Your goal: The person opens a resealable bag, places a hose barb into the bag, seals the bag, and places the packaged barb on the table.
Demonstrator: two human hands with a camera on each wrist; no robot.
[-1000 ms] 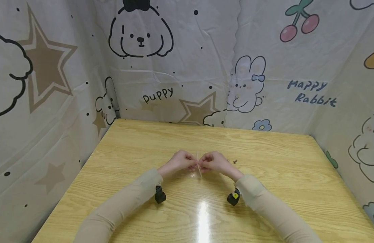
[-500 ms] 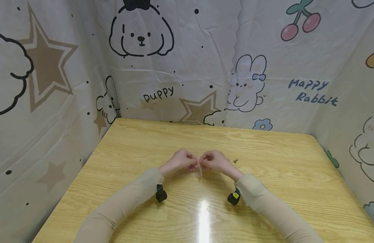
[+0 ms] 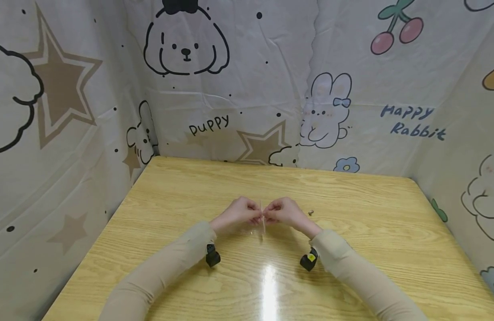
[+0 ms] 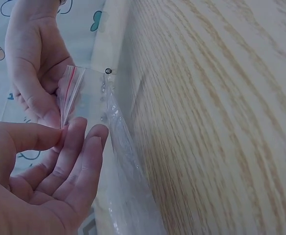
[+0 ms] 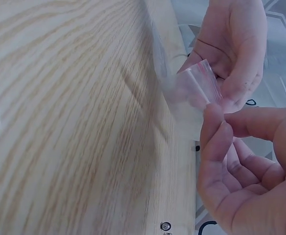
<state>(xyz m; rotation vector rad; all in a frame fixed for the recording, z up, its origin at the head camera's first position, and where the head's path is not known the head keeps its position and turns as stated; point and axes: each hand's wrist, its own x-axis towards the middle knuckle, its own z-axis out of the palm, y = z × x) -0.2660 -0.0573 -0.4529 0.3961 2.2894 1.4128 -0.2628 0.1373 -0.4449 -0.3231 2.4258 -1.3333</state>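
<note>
One red-striped clear bag (image 5: 192,84) sits mid-frame in the head view, its edge pinched by the left hand (image 3: 240,211) and right hand (image 3: 285,214), presumably to steady the flimsy plastic. Small metal pieces (image 3: 310,212) lie right of centre on the wood-grain table (image 3: 182,191); cartoon-printed cloth (image 3: 247,89) fills the upper frame.

a curtained booth, in what kind of building cannot be told: pale sheeting (image 3: 247,89), printed with a puppy (image 3: 185,51) at upper left and cherries (image 3: 410,30) at upper right, hangs around three sides of a wood-grain surface (image 3: 182,191).
</note>
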